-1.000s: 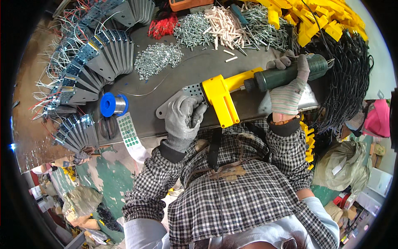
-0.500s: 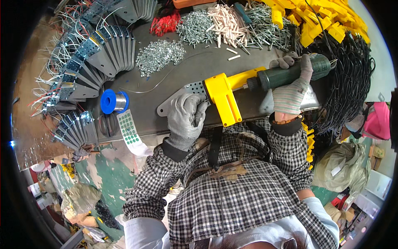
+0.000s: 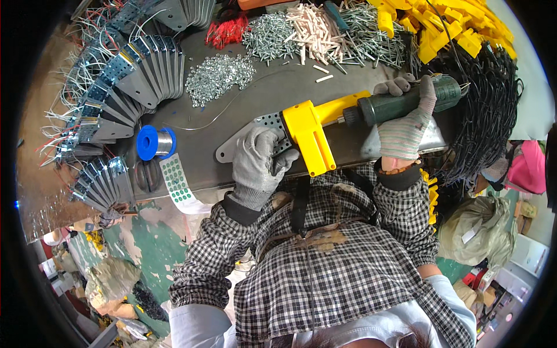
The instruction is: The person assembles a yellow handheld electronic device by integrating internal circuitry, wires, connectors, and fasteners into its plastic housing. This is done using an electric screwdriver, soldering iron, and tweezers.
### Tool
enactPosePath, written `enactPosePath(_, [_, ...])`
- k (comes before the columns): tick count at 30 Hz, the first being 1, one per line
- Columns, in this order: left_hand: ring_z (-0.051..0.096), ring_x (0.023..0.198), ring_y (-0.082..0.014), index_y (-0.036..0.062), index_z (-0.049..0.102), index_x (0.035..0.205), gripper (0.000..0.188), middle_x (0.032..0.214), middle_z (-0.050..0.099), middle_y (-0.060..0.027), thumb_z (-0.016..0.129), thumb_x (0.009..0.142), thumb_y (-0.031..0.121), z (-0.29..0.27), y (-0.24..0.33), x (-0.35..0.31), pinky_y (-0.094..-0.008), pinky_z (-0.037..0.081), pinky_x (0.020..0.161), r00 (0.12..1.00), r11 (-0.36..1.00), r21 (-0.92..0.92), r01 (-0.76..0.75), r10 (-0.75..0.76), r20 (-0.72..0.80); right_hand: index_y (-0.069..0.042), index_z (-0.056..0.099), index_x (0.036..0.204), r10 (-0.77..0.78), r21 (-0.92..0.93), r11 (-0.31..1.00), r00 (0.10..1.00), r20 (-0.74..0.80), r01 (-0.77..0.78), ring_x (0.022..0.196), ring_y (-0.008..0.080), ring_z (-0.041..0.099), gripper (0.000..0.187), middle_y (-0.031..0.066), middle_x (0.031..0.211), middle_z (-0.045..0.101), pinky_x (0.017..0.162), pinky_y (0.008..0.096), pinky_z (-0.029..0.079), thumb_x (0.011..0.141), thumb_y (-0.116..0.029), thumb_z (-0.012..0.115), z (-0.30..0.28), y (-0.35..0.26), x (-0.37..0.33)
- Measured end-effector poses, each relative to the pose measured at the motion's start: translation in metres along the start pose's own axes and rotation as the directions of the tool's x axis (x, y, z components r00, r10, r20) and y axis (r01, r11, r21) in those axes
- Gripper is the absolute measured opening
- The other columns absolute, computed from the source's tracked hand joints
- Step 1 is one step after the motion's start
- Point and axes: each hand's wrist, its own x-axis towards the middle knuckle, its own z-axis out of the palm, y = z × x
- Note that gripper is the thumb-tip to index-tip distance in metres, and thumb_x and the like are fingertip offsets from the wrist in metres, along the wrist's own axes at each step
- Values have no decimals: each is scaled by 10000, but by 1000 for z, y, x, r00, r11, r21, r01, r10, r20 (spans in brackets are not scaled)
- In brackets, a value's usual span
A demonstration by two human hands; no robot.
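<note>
My left hand (image 3: 255,159), in a grey glove, is curled over a flat grey metal plate (image 3: 228,152) with a perforated end, its thumb toward me. That perforated end meets a yellow plastic part (image 3: 308,136), which lies on the table with a forked piece pointing toward me and an arm stretching right. My right hand (image 3: 409,124), in a striped glove, is wrapped round a dark green electric screwdriver (image 3: 383,107). The tool lies level, its bit pointing left against the yellow part. My left palm hides the bit of plate beneath it.
Rows of metal plates with wires (image 3: 154,69) fan out at left. Nearby are a solder spool (image 3: 148,143), scissors (image 3: 146,176) and a sticker strip (image 3: 177,180). Nuts (image 3: 217,78), screws (image 3: 270,37) and pale sleeves (image 3: 316,32) lie behind. Yellow parts (image 3: 447,29) and black cables (image 3: 484,110) fill the right.
My left thumb has shifted toward me and stands slightly farther from the fingers. The yellow part has tilted slightly. My right hand keeps hold of the screwdriver in nearly the same place.
</note>
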Motion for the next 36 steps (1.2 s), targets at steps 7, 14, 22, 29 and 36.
enactPosePath(7, [589, 841, -312, 80, 594, 1008, 359, 945, 581, -88, 766, 716, 201, 0, 4, 3, -439, 479, 709, 990, 965, 227, -130, 138, -19, -109, 532, 927, -47, -72, 997, 996, -72, 42, 691, 119, 486, 253, -16, 772, 490, 738, 305, 450, 896, -329, 652, 1, 4, 1])
enactPosePath(14, [554, 908, -328, 94, 598, 1010, 305, 986, 548, -95, 700, 728, 146, 7, 9, 7, -479, 445, 789, 976, 926, 318, -203, 216, -7, -137, 537, 931, -104, -97, 990, 995, -14, 102, 696, 116, 481, 240, -27, 777, 477, 729, 310, 442, 897, -345, 651, -4, -1, 3])
enactPosePath(22, [578, 871, -359, 43, 616, 989, 312, 942, 579, -134, 676, 688, -8, 4, 6, 2, -428, 477, 738, 980, 941, 284, -186, 198, -15, -87, 558, 957, -93, -113, 990, 995, -29, 89, 695, 144, 496, 300, 13, 770, 498, 692, 329, 468, 867, -341, 690, 11, 0, -3])
enactPosePath(29, [467, 1198, -350, 111, 502, 1303, 749, 1279, 518, -114, 782, 610, 157, -24, 29, 21, -440, 372, 1032, 993, 908, 414, -59, 10, 121, -44, 574, 1107, -152, -892, 286, 935, 320, 351, 702, 196, 650, 432, 96, 830, 658, 675, 332, 535, 798, -279, 762, 45, -110, 26])
enactPosePath(36, [477, 1208, -345, 85, 480, 1317, 800, 1265, 539, -126, 758, 568, 108, -53, 6, -10, -460, 358, 1054, 994, 871, 489, 46, -88, 62, -25, 554, 1033, -89, -573, -819, 986, 144, 10, 896, 390, 657, 455, 216, 935, 667, 779, 463, 533, 786, -357, 746, -9, -135, 61])
